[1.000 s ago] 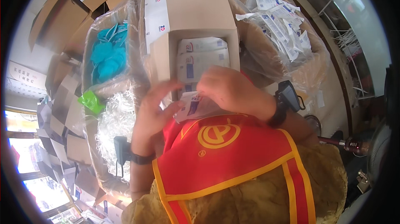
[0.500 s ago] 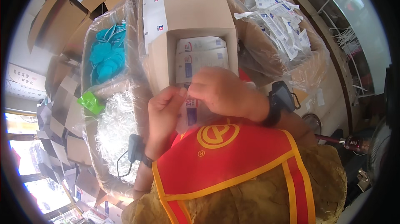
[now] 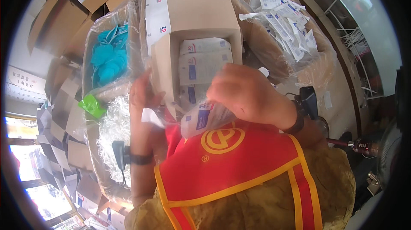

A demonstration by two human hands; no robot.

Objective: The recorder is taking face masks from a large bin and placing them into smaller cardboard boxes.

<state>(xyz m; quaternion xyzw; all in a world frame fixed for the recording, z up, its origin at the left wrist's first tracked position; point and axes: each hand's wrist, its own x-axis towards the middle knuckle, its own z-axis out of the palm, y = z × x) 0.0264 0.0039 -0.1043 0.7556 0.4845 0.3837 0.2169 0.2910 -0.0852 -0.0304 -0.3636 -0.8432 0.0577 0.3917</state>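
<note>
I see the hands, together at the packet half a second ago, now apart: the left hand [image 3: 143, 92] is blurred with fingers spread beside the box [image 3: 202, 13], while the right hand [image 3: 248, 95] pinches the packet [image 3: 201, 119] by its upper edge. The packet tilts at the box's near side, before the apron [image 3: 231, 161]; I judge that the right hand alone supports it. Lined bins flank the box, one holding teal pieces [image 3: 110, 63], the other loose pouches [image 3: 287, 24]; the supporting surface is hidden. Cartons [image 3: 62, 118] and bright windows [image 3: 30, 161] stand leftward.
</note>
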